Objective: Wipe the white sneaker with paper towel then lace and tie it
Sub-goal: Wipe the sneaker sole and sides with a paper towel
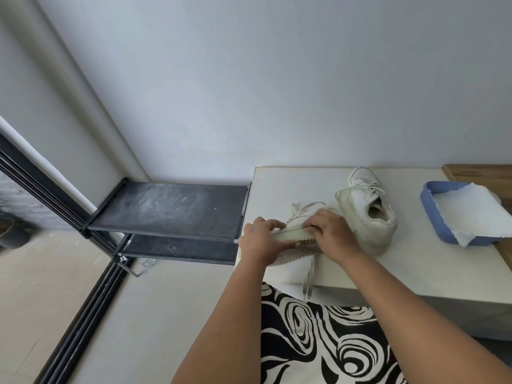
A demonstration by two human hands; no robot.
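Observation:
A white sneaker (pixel 293 236) lies tipped on its side at the white table's front left corner, its ribbed sole facing me. My left hand (pixel 259 239) grips its toe end, fingers curled over the sole's edge. My right hand (pixel 331 231) covers the heel end, fingers curled onto the sole rim. Whether it holds paper towel is hidden. Loose laces (pixel 307 278) hang from the shoe over the table's front edge. More lace (pixel 300 209) sticks up behind the hands.
A second white sneaker (pixel 368 209) stands upright, laced, just right of my hands. A blue tray (pixel 432 217) with torn paper towel (pixel 468 212) sits at the table's right. A black shoe rack (pixel 169 209) stands left of the white table (pixel 415 264).

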